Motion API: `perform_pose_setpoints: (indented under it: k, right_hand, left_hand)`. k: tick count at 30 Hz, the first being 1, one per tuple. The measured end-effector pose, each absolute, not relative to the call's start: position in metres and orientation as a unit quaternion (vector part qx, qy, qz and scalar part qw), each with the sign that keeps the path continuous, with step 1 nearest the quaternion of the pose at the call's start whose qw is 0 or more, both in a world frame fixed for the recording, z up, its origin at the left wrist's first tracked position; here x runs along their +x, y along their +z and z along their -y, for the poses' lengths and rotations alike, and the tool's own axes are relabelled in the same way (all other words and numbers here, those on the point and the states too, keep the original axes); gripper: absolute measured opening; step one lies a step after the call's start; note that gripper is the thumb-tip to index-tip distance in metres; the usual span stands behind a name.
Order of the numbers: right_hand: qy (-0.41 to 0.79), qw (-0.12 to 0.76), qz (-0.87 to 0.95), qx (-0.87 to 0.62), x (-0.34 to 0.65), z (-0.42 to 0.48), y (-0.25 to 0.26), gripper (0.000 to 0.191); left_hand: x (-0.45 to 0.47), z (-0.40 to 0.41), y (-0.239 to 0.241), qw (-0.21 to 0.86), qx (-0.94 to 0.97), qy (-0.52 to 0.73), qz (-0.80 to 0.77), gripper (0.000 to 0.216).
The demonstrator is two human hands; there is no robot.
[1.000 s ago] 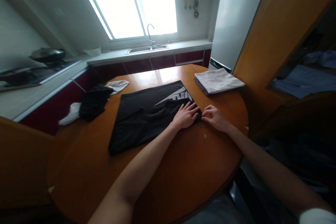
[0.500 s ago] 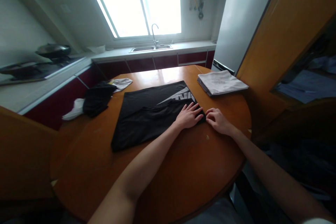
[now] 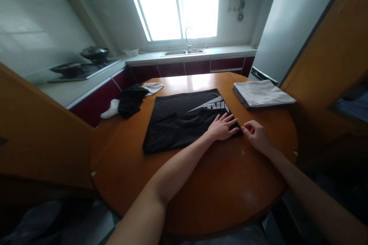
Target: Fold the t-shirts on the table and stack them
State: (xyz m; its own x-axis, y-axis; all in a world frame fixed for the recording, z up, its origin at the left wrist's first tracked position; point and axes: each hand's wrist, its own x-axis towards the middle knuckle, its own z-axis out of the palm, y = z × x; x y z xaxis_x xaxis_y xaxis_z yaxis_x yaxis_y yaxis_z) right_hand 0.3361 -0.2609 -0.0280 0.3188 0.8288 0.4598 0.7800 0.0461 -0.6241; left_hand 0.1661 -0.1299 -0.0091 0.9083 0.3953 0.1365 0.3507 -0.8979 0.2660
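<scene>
A black T-shirt [image 3: 175,130] lies folded into a flat rectangle on the wooden table, with a grey printed logo and letters showing near its right far corner. My left hand [image 3: 223,127] rests flat on the shirt's right part, fingers spread. At the near right corner of the shirt, my right hand [image 3: 255,134] has thumb and forefinger closed together on the cloth's edge. The small bit of fabric between those fingertips is mostly hidden.
On the round table [image 3: 201,183], a stack of folded light grey clothes [image 3: 263,93] sits at the right. Crumpled black cloth [image 3: 132,101] and white pieces lie at the left edge. Behind are a sink [image 3: 184,52], a stove [image 3: 86,71] and a fridge [image 3: 283,26].
My view has turned left, so everything appears farther right in the picture. Both hands keep nearly the same places at the shirt's right end, and the shirt stays folded.
</scene>
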Motion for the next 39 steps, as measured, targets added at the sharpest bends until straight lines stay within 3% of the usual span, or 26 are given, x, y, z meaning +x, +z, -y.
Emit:
perform_pose_setpoints:
  k: [4,11,18,25,29,39]
  right_hand:
    - [0.014,0.424,0.607,-0.672,0.336,0.260,-0.032,0.010]
    - [-0.019,0.444,0.605,-0.661,0.342,0.258,-0.036,0.016]
    - [-0.018,0.393,0.718,-0.574,0.319,0.266,-0.021,0.034]
    - [0.017,0.258,0.773,-0.579,0.309,0.261,-0.031,0.053]
    - [0.024,0.225,0.769,-0.598,0.314,0.256,-0.041,0.057]
    - [-0.018,0.274,0.769,-0.577,0.319,0.261,-0.039,0.051]
  left_hand:
    - [0.165,0.134,-0.005,0.137,0.959,0.139,-0.207,0.057]
    - [0.155,0.138,0.030,0.143,0.921,0.282,-0.227,0.047]
    - [0.070,0.122,0.072,0.141,0.907,0.285,-0.277,0.045]
    - [-0.085,0.105,0.038,0.092,0.882,0.169,-0.430,0.042]
    - [-0.133,0.113,0.007,0.073,0.880,0.103,-0.459,0.054]
    - [-0.153,0.127,0.014,0.071,0.894,0.156,-0.414,0.051]
